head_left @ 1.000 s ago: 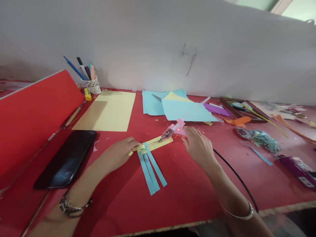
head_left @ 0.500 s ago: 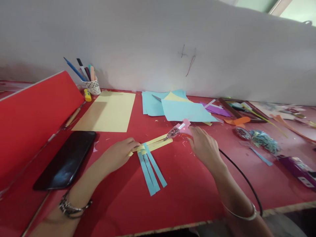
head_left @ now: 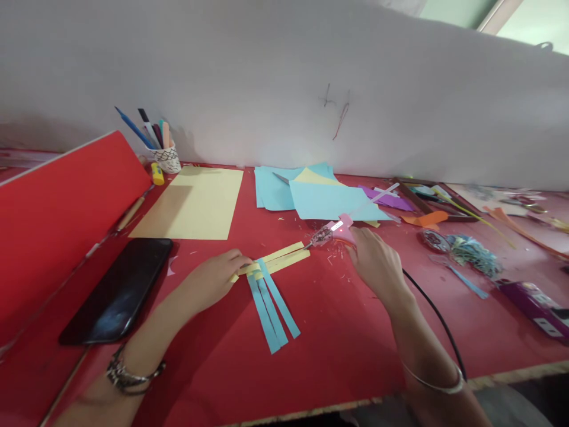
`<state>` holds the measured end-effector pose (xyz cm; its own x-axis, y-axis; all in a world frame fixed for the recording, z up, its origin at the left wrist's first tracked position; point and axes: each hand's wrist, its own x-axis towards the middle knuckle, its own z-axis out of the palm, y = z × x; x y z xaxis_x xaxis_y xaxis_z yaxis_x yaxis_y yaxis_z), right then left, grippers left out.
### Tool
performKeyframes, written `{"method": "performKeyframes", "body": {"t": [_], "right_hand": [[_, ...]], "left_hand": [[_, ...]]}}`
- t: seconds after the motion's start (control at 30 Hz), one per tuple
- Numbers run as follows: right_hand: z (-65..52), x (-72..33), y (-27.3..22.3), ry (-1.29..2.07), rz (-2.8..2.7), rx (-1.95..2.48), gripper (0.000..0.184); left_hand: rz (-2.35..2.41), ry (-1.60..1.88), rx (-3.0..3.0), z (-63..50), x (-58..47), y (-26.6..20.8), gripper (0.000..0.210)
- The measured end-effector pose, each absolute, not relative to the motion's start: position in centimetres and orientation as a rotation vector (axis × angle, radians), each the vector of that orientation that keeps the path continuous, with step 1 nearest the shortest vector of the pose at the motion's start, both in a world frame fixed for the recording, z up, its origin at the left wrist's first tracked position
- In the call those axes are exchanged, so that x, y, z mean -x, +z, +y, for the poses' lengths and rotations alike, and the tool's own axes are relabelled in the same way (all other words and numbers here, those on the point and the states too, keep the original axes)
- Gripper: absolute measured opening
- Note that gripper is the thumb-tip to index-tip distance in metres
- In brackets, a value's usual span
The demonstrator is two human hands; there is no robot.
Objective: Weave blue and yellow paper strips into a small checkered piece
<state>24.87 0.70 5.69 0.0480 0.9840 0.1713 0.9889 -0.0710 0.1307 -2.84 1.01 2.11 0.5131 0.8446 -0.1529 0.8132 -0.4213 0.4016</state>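
My left hand (head_left: 221, 272) pinches the left end of a small weave of paper strips lying on the red table. Yellow strips (head_left: 288, 262) run off to the right, and blue strips (head_left: 272, 320) hang toward the near edge. In my right hand (head_left: 377, 264) is a pink glue gun (head_left: 340, 228), with a clear glue stick (head_left: 377, 198) poking out of its back. Its nozzle is at the right ends of the yellow strips; whether it touches them I cannot tell. A black cord (head_left: 438, 317) trails from beneath my right hand.
A black phone (head_left: 118, 290) and a red board (head_left: 66, 219) are on the left. Behind are a yellow sheet (head_left: 195, 204), blue sheets (head_left: 338, 200) and a pen cup (head_left: 166, 158). Yarn (head_left: 475, 255), a purple device (head_left: 531, 305) and a brown tray (head_left: 460, 210) lie right.
My right hand has drawn the glue gun a little to the right, from over the yellow strips to their ends. My left hand and the weave have stayed in place.
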Motion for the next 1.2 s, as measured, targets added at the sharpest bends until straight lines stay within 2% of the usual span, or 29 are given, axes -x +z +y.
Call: {"method": "performKeyframes", "body": {"t": [0.17,0.37,0.47,0.57,0.67,0.8,0.97,1.2], "right_hand": [[1.1,-25.7,5.9,-0.300,-2.037,2.321,0.021],[2.0,-27.3,5.4,-0.229,-1.773,2.665,0.031],[2.1,-27.9,5.1,-0.160,-1.768,2.701,0.029],[2.0,-27.6,5.1,-0.261,-1.788,2.618,0.025],[1.8,-26.1,4.7,-0.290,-1.854,2.306,0.019],[1.6,-22.9,2.7,0.162,-2.022,1.881,0.013],[1.4,-21.0,0.8,0.208,-1.957,1.957,0.017],[1.6,-20.9,0.7,0.298,-1.973,1.850,0.008]], "left_hand": [[1.379,0.131,-2.273,0.8,2.8,2.5,0.040],[1.390,0.158,-2.334,0.9,2.8,2.3,0.041],[1.409,0.138,-2.340,0.8,2.8,2.3,0.041],[1.409,0.125,-2.324,0.8,2.8,2.4,0.040],[1.391,0.129,-2.331,0.8,2.8,2.4,0.037],[1.409,0.157,-2.273,0.9,2.8,2.2,0.034],[1.407,0.187,-2.223,0.8,2.8,2.3,0.031],[1.376,0.241,-2.257,0.9,2.8,2.0,0.030]]}}
